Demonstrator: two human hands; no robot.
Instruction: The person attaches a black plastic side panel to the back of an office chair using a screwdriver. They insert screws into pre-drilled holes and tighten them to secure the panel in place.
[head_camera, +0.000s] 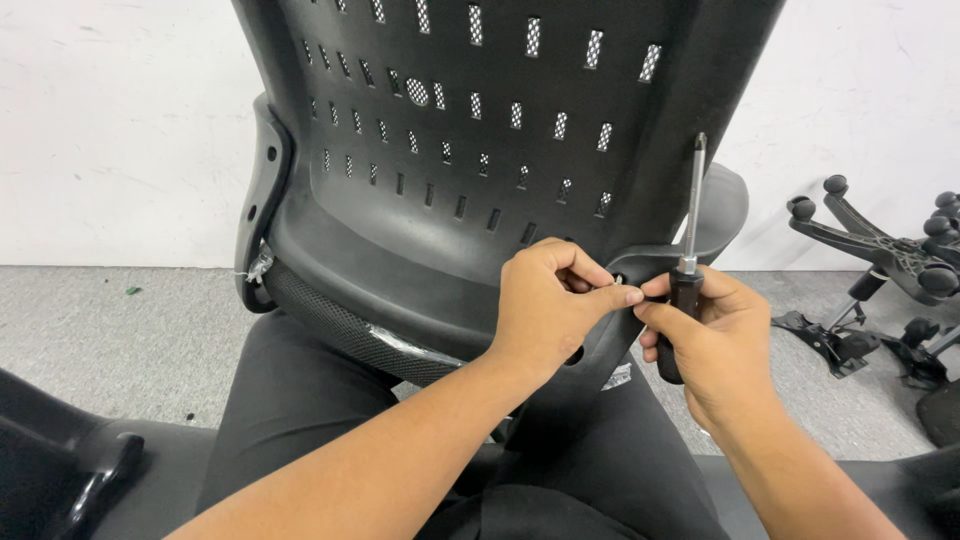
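Black slotted chair backrest (470, 150) propped upright across the lap, mesh showing pale through the rows of slots, white wall behind. Left hand (548, 300) curled at the lower right edge of the backrest, thumb and forefinger pinched on a small silvery screw (618, 283) held against the black bracket arm (700, 225) there; remaining fingers folded in. Right hand (712, 340) just beside it, fingertips touching the left thumb, fist wrapped around the black handle of a Phillips screwdriver (690, 240), thumb laid along the handle. Shaft pointing straight up, tip free in the air in front of the backrest edge, not on the screw. Grey mesh seat edge (340, 325) with a strip of clear wrapping below the backrest, resting on dark trousers. Left bracket arm (262, 200) of the backrest with bare holes along it. Five-star chair base (890, 250) with black casters lying upturned on the grey carpet at right, well apart from the hands. Part of another black seat (70, 460) at lower left.
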